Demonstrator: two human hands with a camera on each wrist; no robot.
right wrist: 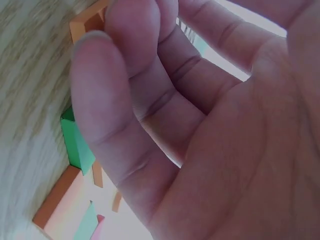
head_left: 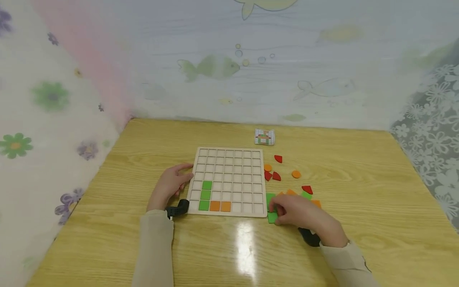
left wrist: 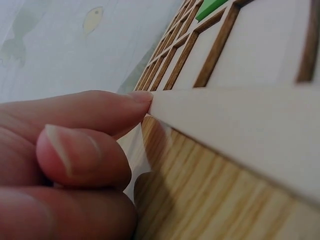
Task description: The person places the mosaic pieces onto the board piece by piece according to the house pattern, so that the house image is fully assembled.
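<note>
A pale wooden grid board [head_left: 228, 215] lies on the table, with a column of green square tiles [head_left: 205, 195] and two orange square tiles [head_left: 220, 206] set in its cells. At its left edge rests my left hand [head_left: 171, 184]; in the left wrist view a fingertip [left wrist: 140, 97] touches the board's side [left wrist: 220, 115]. Beyond the board's lower right corner, my right hand [head_left: 299, 211] has its thumb and forefinger curled at a green square tile [head_left: 272, 217]. In the right wrist view the bent fingers [right wrist: 100, 85] hide that contact.
Another green tile [head_left: 270, 197] and several orange tiles [head_left: 291, 192] lie by my right hand. Farther back are red quarter-circle pieces [head_left: 276, 176] and orange discs [head_left: 296, 174]. A pattern card [head_left: 264, 137] lies behind the board, before the painted wall [head_left: 272, 91].
</note>
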